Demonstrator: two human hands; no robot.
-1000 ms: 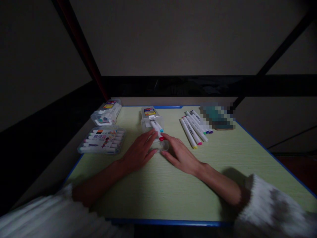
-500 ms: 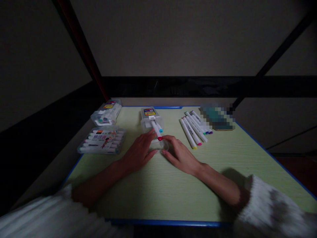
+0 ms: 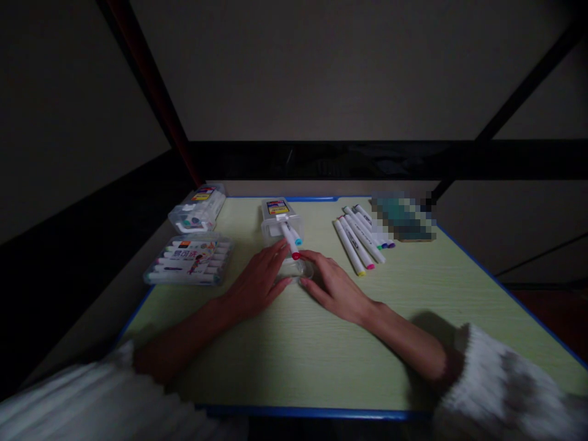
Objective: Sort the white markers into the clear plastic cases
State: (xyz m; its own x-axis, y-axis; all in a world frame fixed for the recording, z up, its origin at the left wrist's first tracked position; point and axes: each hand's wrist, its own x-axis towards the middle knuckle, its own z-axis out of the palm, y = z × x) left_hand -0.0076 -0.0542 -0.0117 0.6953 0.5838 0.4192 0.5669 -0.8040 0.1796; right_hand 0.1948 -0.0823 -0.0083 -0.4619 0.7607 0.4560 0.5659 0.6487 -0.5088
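A clear plastic marker case [image 3: 282, 214] lies on the table with its opening towards me. A red-tipped marker [image 3: 291, 240] and a blue-tipped marker [image 3: 298, 239] stick out of that opening. In front of it is the case's clear lid [image 3: 295, 270], between my two hands. My left hand [image 3: 260, 275] holds the lid's left side, thumb at the front edge and fingers beside the red-tipped marker. From the right, my right hand [image 3: 337, 285] holds the lid likewise, its index fingertip by the red tip. Whether either hand touches that marker I cannot tell.
Several loose white markers [image 3: 361, 239] lie to the right, beside a pixelated phone-like object [image 3: 407, 220]. On the left are a flat case of markers [image 3: 189, 260] and another clear case [image 3: 199, 208] behind it. Blue edging [image 3: 312, 413] borders the table.
The red-tipped marker's near end has shifted very slightly. Both hands stay almost where they were around the lid.
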